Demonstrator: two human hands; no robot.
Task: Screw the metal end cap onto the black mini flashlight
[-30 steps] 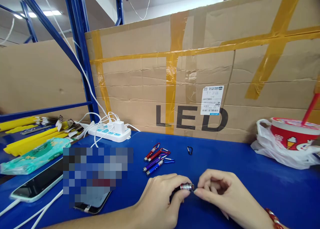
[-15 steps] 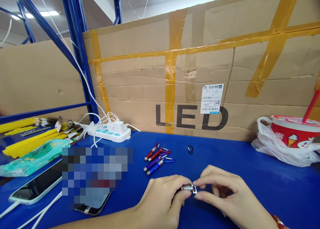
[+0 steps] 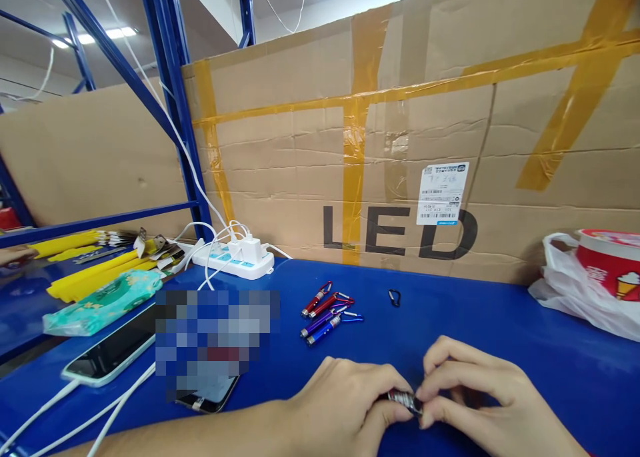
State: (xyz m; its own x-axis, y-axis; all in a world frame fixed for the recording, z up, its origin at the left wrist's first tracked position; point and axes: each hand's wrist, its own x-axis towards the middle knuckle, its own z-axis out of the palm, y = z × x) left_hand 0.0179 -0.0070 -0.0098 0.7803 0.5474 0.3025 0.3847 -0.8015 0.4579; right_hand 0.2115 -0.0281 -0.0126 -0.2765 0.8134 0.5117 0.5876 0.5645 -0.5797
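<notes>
Fingers [image 3: 385,414] of both hands pinch one small keychain torch [image 3: 405,402] end to end, steadying it just above the bench [image 3: 500,324].

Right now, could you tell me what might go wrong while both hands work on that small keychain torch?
The small torch is pinched only at fingertips between the left hand and right hand; it might slip and roll across the blue table. A loose carabiner clip lies apart and could be knocked away. The finished torches lie close by and might be scattered.
</notes>
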